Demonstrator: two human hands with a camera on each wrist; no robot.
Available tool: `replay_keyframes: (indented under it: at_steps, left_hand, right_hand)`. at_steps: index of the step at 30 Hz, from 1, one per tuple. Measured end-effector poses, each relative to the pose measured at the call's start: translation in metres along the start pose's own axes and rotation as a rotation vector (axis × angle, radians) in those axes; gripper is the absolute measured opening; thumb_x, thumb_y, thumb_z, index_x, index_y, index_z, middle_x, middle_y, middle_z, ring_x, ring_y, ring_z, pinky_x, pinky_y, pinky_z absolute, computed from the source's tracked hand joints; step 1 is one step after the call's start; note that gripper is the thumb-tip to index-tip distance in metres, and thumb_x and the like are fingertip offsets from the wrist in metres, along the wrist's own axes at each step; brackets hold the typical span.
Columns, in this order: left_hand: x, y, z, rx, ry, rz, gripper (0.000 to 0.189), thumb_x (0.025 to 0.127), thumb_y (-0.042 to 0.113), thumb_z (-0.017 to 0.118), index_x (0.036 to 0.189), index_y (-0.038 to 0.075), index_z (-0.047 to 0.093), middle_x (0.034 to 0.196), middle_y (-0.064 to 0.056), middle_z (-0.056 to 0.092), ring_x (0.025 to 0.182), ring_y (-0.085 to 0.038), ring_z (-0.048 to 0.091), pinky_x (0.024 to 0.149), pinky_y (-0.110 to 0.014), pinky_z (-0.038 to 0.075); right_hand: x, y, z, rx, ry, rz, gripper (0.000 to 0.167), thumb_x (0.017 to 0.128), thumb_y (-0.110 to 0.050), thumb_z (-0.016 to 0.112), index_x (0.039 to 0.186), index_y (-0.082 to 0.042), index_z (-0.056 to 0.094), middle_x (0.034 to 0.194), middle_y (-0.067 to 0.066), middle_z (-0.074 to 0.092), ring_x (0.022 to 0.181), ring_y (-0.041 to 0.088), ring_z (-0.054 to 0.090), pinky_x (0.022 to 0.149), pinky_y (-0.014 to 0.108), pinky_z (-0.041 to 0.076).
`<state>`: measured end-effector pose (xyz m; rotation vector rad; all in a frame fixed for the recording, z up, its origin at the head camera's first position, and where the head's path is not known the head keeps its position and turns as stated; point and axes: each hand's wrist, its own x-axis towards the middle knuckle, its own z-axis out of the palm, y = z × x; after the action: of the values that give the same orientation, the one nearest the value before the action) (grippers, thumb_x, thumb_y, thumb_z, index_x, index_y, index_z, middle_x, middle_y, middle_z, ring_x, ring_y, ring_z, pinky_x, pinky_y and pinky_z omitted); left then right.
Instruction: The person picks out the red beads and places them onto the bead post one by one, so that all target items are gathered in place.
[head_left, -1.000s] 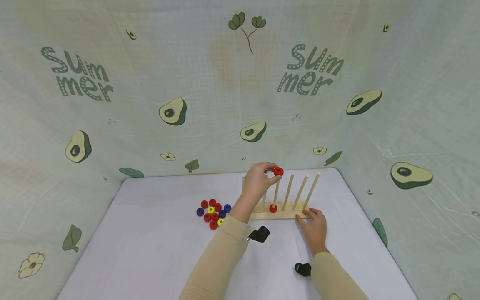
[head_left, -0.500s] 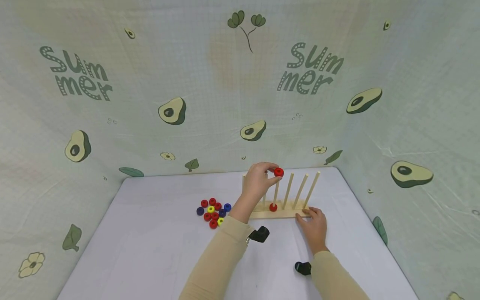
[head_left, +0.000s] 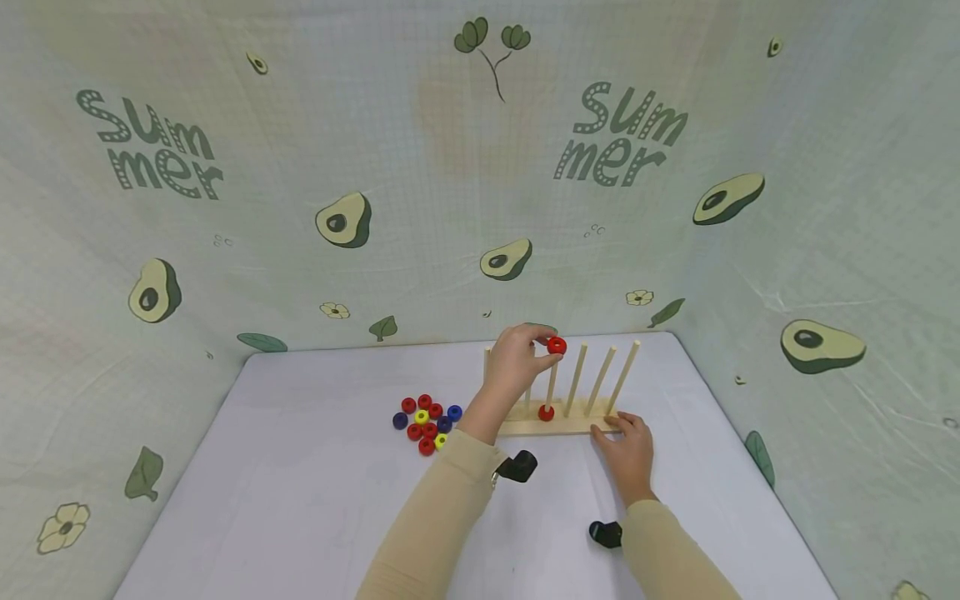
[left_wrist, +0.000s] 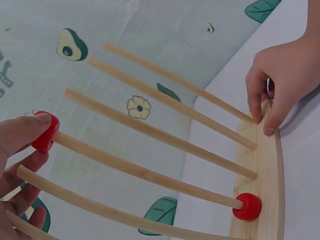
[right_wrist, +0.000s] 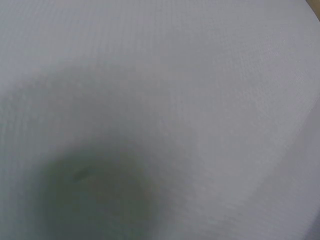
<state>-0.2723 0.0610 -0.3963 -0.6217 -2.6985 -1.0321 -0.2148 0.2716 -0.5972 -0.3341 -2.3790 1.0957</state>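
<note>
My left hand (head_left: 513,360) pinches a red bead (head_left: 557,346) between thumb and fingers at the tip of a wooden peg. In the left wrist view, the top of that peg (left_wrist: 145,174) meets the held bead (left_wrist: 46,131). Another red bead (head_left: 546,413) sits at the bottom of the same peg. The peg belongs to a wooden peg stand (head_left: 558,427) with several upright rods in a row. At its right end, my right hand (head_left: 628,454) grips the base with thumb and fingers. Part of the stand's left side is hidden behind my left arm.
Left of the stand lies a loose cluster of red, yellow and blue beads (head_left: 430,431) on the white table (head_left: 315,500). Cloth printed with avocados (head_left: 347,220) hangs behind and at the sides. Only blurred pale cloth (right_wrist: 200,100) fills most of the right wrist view.
</note>
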Motion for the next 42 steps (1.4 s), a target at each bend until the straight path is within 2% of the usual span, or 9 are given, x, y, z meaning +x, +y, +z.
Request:
replay_keyframes:
  at_steps: [15, 27, 31, 36, 42]
  left_hand:
    - [0.001, -0.001, 0.0, 0.042, -0.024, 0.001, 0.039, 0.084, 0.03, 0.078, 0.12, 0.018, 0.07, 0.103, 0.005, 0.069, 0.09, -0.014, 0.057, 0.077, -0.025, 0.049]
    - [0.002, -0.004, -0.003, 0.039, -0.054, 0.054, 0.035, 0.084, 0.031, 0.079, 0.116, 0.019, 0.071, 0.099, 0.006, 0.069, 0.089, -0.013, 0.056, 0.076, -0.025, 0.047]
    - [0.001, -0.002, -0.009, 0.02, -0.03, 0.076, 0.035, 0.085, 0.029, 0.078, 0.118, 0.019, 0.071, 0.104, 0.004, 0.069, 0.092, -0.013, 0.058, 0.078, -0.025, 0.048]
    - [-0.003, 0.002, -0.018, 0.004, 0.016, 0.104, 0.033, 0.086, 0.028, 0.077, 0.116, 0.018, 0.071, 0.108, 0.001, 0.069, 0.103, -0.016, 0.059, 0.087, -0.03, 0.048]
    - [-0.012, 0.002, -0.027, -0.012, 0.052, 0.137, 0.035, 0.085, 0.027, 0.078, 0.117, 0.016, 0.07, 0.108, 0.001, 0.068, 0.106, -0.018, 0.058, 0.092, -0.032, 0.047]
  right_hand:
    - [0.0, 0.002, -0.001, 0.016, -0.002, -0.011, 0.033, 0.074, -0.013, 0.084, 0.098, 0.007, 0.072, 0.114, 0.024, 0.059, 0.11, 0.042, 0.05, 0.099, 0.048, 0.035]
    - [-0.001, 0.002, 0.0, 0.024, 0.011, -0.021, 0.033, 0.073, -0.012, 0.084, 0.097, 0.007, 0.072, 0.113, 0.024, 0.059, 0.109, 0.042, 0.05, 0.098, 0.049, 0.035]
    - [-0.001, 0.001, 0.0, 0.031, 0.009, -0.02, 0.032, 0.074, -0.012, 0.084, 0.097, 0.007, 0.072, 0.113, 0.024, 0.059, 0.108, 0.042, 0.05, 0.097, 0.049, 0.036]
    - [-0.001, 0.0, 0.001, 0.031, 0.007, -0.011, 0.032, 0.074, -0.012, 0.085, 0.096, 0.007, 0.072, 0.113, 0.024, 0.059, 0.109, 0.042, 0.05, 0.098, 0.049, 0.035]
    - [-0.002, -0.002, -0.001, 0.024, 0.005, -0.007, 0.033, 0.074, -0.011, 0.084, 0.097, 0.008, 0.071, 0.113, 0.025, 0.058, 0.11, 0.043, 0.049, 0.098, 0.05, 0.035]
